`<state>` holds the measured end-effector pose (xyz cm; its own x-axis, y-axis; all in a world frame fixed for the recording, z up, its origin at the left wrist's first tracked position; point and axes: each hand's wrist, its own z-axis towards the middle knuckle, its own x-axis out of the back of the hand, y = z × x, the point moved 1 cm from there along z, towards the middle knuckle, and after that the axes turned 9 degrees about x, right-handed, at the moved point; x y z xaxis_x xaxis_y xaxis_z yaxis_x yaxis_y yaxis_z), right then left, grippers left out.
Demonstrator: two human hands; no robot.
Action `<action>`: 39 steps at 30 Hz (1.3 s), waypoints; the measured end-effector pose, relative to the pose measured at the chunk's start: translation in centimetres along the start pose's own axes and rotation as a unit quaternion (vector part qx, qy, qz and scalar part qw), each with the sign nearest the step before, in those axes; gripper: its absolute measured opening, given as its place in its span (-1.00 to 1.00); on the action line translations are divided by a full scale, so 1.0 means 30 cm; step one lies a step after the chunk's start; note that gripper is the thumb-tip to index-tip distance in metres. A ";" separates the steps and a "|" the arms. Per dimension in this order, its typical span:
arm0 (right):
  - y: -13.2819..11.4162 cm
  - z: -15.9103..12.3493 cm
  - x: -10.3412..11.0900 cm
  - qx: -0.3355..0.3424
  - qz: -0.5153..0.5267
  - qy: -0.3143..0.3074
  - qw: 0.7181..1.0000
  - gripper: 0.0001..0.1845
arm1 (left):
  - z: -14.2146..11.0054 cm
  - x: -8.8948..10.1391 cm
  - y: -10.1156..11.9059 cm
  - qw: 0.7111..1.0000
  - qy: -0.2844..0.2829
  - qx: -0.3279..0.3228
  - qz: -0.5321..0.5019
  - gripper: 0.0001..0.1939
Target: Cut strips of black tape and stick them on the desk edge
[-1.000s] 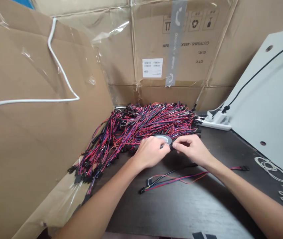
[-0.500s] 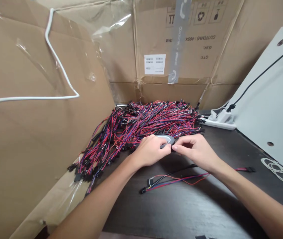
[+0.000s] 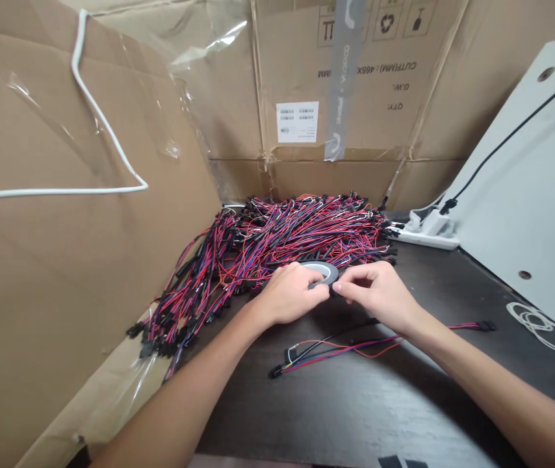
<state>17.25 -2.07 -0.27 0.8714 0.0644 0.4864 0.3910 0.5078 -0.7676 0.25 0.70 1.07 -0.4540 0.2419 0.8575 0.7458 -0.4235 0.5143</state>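
My left hand (image 3: 293, 294) grips a roll of black tape (image 3: 330, 272) with a pale inner core, its thumb and fingers round the near side. At the roll's right edge, the thumb and forefinger of my right hand (image 3: 379, 291) are pinched together; the tape's end there is too small to make out, but they touch the roll. Below both hands a single wire harness (image 3: 326, 354) lies on the dark table (image 3: 355, 416), with red, blue, black and orange wires and black connectors. My right wrist hides part of it.
Behind my hands lies a big heap of wire harnesses (image 3: 301, 234). Cardboard (image 3: 87, 260) stands to the left and back. At right are a white power strip (image 3: 426, 239), a white panel (image 3: 531, 175) and coiled pale cord (image 3: 541, 328). Black strips (image 3: 389, 462) lie at the front edge.
The whole view has shifted slightly, so everything sits a little further left and up. Both hands keep nearly the same pose at the tape roll.
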 end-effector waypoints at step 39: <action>-0.134 -0.065 -0.055 0.411 -0.243 -0.037 0.878 -0.57 | 0.014 0.006 -0.013 0.999 0.039 -0.005 -0.014 -0.71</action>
<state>14.83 -5.88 1.20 0.6274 -0.2913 0.7222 0.3396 0.9369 0.0830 0.08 1.28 1.05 -0.5117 0.1858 0.8389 0.7269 -0.4269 0.5379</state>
